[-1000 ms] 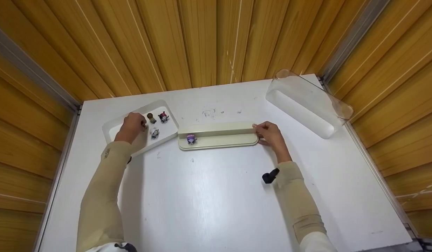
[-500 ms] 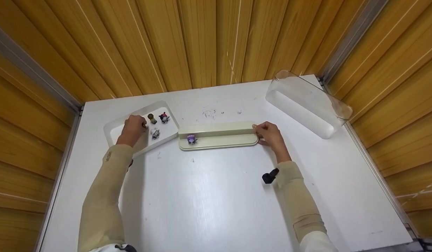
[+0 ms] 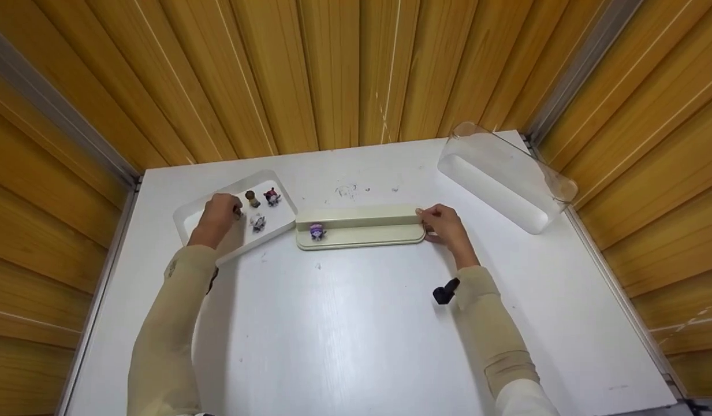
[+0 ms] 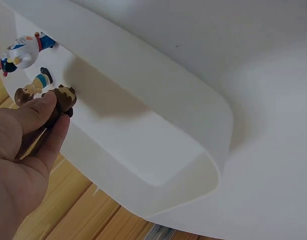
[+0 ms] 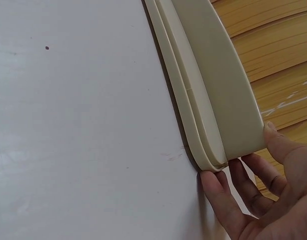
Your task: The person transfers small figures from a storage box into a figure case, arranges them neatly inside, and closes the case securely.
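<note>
1. A brown figurine [image 4: 67, 100] is between the thumb and fingers of the left hand [image 3: 217, 217], in a narrow pinch within the white tray [image 3: 280, 216]; whether its base touches the tray floor cannot be told.
2. Just to the right of that pinch and slightly farther from the person is a brown-haired figure [image 3: 252, 199]; in the left wrist view it shows right behind the thumb.
3. Past it, farther right of the pinch, is a red-and-black figure [image 3: 272, 196], while a white-and-grey figure [image 3: 257, 223] sits right of the pinch and nearer the person. All three are in the tray.
4. Well to the right of the left hand's pinch, the right hand [image 3: 443, 224] holds the end of a cream stepped stand [image 3: 367, 236], thumb at the raised step and fingers round the lower end.
5. A purple figure [image 3: 317, 231] is on the stand's lower step, at the end away from the right hand's grip.
6. Beyond the right hand, farther back and to its right, lies a long clear box [image 3: 500, 167].
7. Under all this is a white table [image 3: 332, 323]; behind both hands rises a wood-patterned wall [image 3: 332, 75].
</note>
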`<state>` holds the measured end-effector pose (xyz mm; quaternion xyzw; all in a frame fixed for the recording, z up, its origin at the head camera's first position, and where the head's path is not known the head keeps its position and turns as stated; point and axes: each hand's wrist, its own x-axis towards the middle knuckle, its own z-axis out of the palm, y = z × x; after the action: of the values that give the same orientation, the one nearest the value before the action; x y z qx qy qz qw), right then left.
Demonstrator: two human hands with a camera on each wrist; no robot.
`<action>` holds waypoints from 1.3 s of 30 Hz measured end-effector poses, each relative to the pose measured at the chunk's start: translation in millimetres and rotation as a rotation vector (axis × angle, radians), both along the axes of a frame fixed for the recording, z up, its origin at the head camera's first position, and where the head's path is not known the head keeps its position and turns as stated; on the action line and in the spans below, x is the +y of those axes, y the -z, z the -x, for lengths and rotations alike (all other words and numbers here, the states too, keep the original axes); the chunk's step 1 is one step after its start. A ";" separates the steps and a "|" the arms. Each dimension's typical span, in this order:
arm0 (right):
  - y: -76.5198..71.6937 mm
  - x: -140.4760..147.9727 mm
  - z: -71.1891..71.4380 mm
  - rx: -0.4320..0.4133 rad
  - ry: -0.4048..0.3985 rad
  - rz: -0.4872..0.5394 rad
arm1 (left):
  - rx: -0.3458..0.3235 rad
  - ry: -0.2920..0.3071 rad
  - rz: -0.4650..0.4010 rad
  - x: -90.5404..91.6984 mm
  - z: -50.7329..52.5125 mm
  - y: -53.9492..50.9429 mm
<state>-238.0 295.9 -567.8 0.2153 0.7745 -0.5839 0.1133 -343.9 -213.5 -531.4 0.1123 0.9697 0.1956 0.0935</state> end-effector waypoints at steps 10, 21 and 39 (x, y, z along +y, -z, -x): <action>1.5 -2.1 -0.9 0.019 0.004 -0.009 | 0.170 0.054 -0.025 -1.5 -28.9 -31.5; 0.6 -3.1 -1.5 0.010 0.007 0.002 | 0.205 0.101 -0.094 19.9 -50.9 -61.1; 0.4 -2.5 -2.5 0.025 0.009 0.016 | 0.208 0.205 -0.159 61.1 -70.0 -78.8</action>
<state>-235.5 293.3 -568.2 0.2105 0.7703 -0.5931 0.1026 -273.9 -152.4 -452.6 0.2373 0.9391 0.2485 0.0030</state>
